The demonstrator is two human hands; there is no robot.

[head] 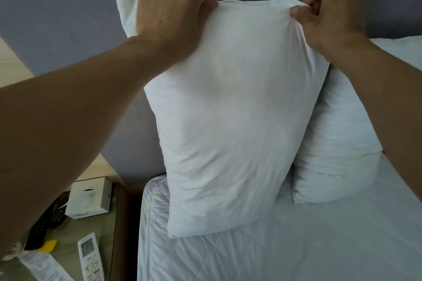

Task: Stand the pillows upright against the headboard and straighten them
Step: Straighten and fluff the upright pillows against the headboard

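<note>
A white pillow point(230, 121) stands upright on the bed, leaning against the grey headboard point(68, 13). My left hand point(169, 20) grips its top edge near the left corner. My right hand point(328, 16) pinches the top edge at the right corner, bunching the fabric. A second white pillow point(342, 134) rests to the right, partly tucked behind the first one and partly hidden by my right forearm.
The white quilted mattress point(296, 246) fills the lower right. On the left a bedside table point(107, 242) holds a white tissue box point(90, 198), a white remote point(90, 258), black remotes point(45, 223) and papers. A seam runs down the headboard at the top.
</note>
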